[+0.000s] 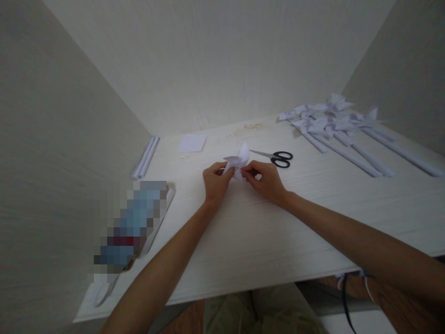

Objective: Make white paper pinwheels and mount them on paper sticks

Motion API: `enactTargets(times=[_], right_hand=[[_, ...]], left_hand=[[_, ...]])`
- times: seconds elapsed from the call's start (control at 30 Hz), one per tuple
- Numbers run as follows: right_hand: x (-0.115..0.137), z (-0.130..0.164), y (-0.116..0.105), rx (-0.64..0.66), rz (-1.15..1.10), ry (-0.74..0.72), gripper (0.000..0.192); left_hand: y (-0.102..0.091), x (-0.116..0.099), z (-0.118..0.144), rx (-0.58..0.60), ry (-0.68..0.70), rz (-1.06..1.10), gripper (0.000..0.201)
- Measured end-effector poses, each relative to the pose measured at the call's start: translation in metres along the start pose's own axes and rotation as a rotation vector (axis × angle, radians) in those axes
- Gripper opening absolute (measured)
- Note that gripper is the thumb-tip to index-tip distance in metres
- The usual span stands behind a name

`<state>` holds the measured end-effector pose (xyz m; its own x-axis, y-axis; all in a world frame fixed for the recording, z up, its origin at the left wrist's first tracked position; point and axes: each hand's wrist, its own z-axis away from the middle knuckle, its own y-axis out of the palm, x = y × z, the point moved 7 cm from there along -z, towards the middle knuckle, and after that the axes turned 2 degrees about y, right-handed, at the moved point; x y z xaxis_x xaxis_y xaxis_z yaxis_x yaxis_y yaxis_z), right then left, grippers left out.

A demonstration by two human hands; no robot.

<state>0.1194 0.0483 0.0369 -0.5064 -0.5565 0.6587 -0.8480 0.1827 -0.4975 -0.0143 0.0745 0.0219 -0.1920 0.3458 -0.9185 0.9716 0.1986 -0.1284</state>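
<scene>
White paper pinwheel [239, 162], just left of the scissors [274, 157], pinched at its edges in left hand [216, 183] and right hand [267, 180], both nearly closed, probably to stop folds springing loose. Right of the scissors, paper-stick pinwheels [328, 124] with heads together, seemingly laid aside for working room.
</scene>
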Motion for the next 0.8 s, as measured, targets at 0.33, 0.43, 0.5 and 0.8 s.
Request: enactTargets(times=[0.33,0.43,0.5,0.8], right_hand=[[0.0008,-0.0012,-0.0042,-0.039,0.059,0.003,0.011],[0.0049,-0.0005,-0.0039,-0.021,0.020,-0.032,0.009],[0.0063,-0.0001,-0.0036,-0.012,-0.002,-0.044,0.009],[-0.0010,-0.0010,-0.0025,-0.019,-0.009,-0.006,0.009]], left_hand=[[0.0023,-0.0005,0.0002,0.021,0.015,0.002,0.011],[0.0026,-0.0019,0.0002,0.025,0.026,0.004,0.011],[0.0027,-0.0023,0.0001,0.026,0.031,0.006,0.011],[0.0023,0.0010,-0.0007,0.008,0.029,-0.008,0.012]])
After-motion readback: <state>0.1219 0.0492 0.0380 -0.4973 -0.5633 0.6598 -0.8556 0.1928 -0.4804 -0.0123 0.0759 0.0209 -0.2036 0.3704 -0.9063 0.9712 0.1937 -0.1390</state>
